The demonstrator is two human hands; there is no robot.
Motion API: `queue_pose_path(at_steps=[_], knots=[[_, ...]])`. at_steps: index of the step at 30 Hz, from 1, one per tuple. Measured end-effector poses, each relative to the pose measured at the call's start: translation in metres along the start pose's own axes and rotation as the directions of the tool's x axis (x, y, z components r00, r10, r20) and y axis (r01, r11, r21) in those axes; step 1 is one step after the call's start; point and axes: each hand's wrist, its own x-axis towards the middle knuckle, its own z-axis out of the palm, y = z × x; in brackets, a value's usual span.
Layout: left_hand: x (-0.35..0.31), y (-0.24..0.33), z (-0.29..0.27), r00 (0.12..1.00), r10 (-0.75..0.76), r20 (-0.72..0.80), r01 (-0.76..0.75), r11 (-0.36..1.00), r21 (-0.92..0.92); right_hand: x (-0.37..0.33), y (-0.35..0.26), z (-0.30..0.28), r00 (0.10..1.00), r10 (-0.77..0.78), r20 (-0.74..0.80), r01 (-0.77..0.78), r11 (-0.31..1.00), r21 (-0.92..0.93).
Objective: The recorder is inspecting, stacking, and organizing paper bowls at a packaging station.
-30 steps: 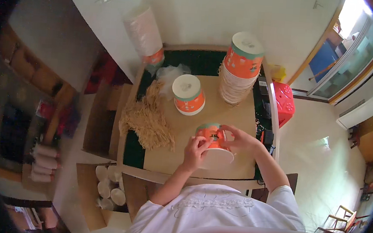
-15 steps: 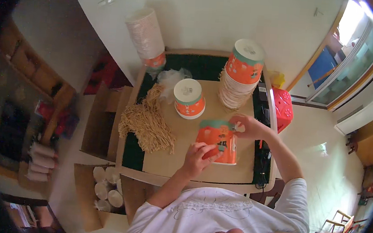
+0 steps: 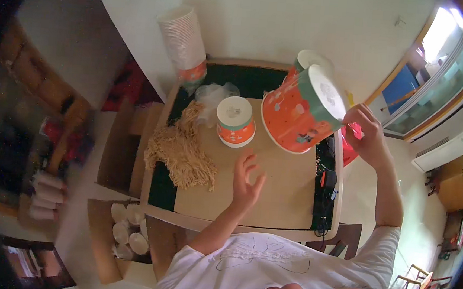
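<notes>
My right hand (image 3: 366, 134) is raised over the right side of the table, its fingers closed at the green-banded bottom end of a large orange paper bucket (image 3: 299, 114). The bucket tilts with its white base up to the right and its open rim down to the left, partly covering a stack of similar buckets (image 3: 310, 58) behind it. Over the table's front half, my left hand (image 3: 247, 184) is open with fingers apart, holding nothing. Beyond it, a smaller-looking orange bucket (image 3: 235, 124) stands upside down. To its left lies a bundle of tan twisted-paper cords (image 3: 181, 157).
A tall stack of white cups (image 3: 181, 42) in clear plastic stands at the back left, near a crumpled plastic bag (image 3: 213, 99). Cables and a black adapter (image 3: 327, 179) run along the table's right edge. Cardboard boxes (image 3: 105, 265) sit at the left, one holding white cups.
My right hand has lifted the bucket from the table's middle up and to the right, toward the stack. My left hand has let go of it and opened.
</notes>
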Motion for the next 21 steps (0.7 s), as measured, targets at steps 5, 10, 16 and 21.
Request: queue_pose_path(at_steps=[5, 10, 16, 21], knots=[[0.043, -0.047, -0.004, 0.94, -0.341, 0.025, 0.312, 0.825, -0.471, 0.0, 0.007, -0.004, 0.997, 0.059, -0.055, -0.056, 0.997, 0.048], [0.099, -0.026, 0.006, 0.996, -0.085, -0.007, 0.082, 0.975, -0.207, -0.008, 0.004, -0.013, 0.994, 0.104, -0.02, -0.1, 0.985, 0.141], [0.123, -0.017, 0.009, 0.905, -0.372, 0.208, 0.425, 0.82, -0.383, -0.016, 0.007, -0.013, 1.0, -0.028, 0.0, 0.028, 1.0, 0.001], [0.15, 0.009, 0.024, 0.843, -0.359, 0.4, 0.537, 0.534, -0.653, -0.011, 0.014, -0.043, 0.995, -0.098, 0.027, 0.102, 0.959, -0.263]])
